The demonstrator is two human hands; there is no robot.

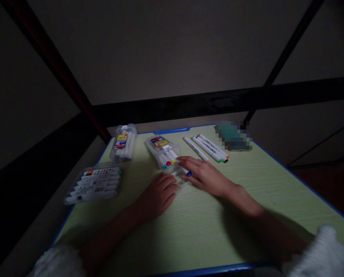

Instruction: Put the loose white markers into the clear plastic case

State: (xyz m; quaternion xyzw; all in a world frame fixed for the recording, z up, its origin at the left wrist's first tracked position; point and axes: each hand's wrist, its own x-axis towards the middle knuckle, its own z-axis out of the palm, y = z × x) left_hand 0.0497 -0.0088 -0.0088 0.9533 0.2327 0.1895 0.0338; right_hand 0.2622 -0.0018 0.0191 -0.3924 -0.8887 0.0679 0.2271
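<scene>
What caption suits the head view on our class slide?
Right hand holding a blue-ended marker at an open case, left hand at its lid.

The tabletop [206, 223] is pale green, its edge [172, 131] blue; the loose markers [207, 149] are white with pink, green, black and orange ends — the cased markers [168, 156] white, ending light blue, red and yellow, another marker [185, 171] dark blue — and the sleeves [330, 250] white

Right of the open case [157, 148], I see a blurred teal thing [234, 137]; by that case, the right hand [205, 173] partly hides a pen [188, 174].
</scene>
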